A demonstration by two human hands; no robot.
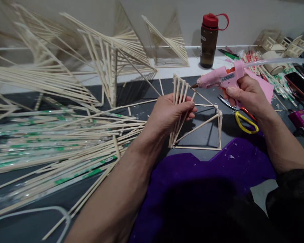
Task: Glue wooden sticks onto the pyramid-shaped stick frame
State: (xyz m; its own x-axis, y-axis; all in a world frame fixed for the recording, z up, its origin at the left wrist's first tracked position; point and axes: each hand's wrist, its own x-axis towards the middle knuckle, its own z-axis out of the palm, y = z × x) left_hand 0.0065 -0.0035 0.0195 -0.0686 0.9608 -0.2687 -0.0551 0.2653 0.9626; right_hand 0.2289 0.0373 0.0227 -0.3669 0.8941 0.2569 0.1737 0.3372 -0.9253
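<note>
In front of me on the dark table stands a small frame [197, 147] built of thin wooden sticks. My left hand [171, 109] is closed around the slanted sticks on its left side, with thumb and fingertips pinching one of them. My right hand [248, 94] grips a pink hot glue gun [220, 77] by its handle. The gun points left, and its nozzle is at the upper end of the stick row, close to the stick that I pinch. Whether the nozzle touches the wood I cannot tell. A glue stick [278, 61] runs out from the gun's rear.
Scissors [245, 123] with red and yellow handles lie below my right hand. Several loose and wrapped chopsticks [73, 148] cover the left. Larger stick structures [111, 50] and a brown bottle [208, 42] stand along the wall. A phone [300, 84] lies far right.
</note>
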